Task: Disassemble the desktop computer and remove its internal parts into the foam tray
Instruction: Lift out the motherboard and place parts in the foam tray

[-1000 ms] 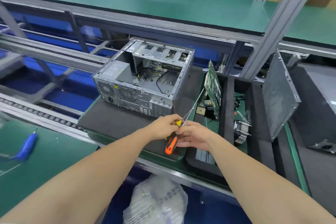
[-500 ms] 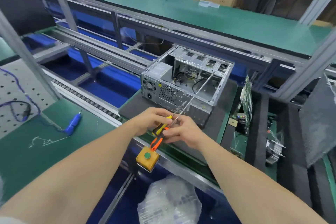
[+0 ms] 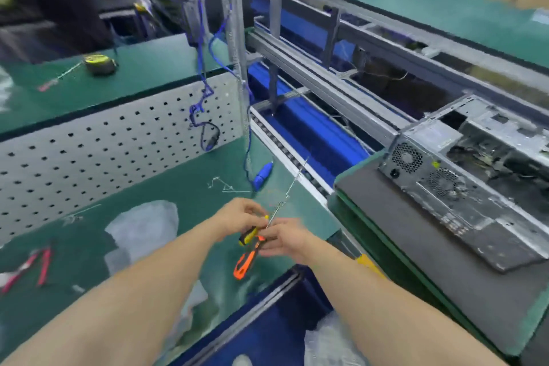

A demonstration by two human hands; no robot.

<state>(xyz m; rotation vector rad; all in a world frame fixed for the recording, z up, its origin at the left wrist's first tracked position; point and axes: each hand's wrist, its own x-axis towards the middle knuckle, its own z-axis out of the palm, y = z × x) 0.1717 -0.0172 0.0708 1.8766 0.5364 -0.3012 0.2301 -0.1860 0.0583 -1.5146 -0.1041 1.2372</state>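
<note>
My left hand (image 3: 239,217) gripped the yellow screwdriver (image 3: 249,235), right hand (image 3: 286,240) seemingly the orange screwdriver (image 3: 245,262); the computer case (image 3: 463,187) looked heavy, rigid: I'd hold its frame.

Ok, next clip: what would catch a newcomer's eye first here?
The left hand and right hand meet at bottom centre, gripping a pair of long-shafted screwdrivers with yellow-and-black and orange-and-black handles above the green bench mat. At right, the opened grey metal computer case sits on a dark grey pad.
</note>
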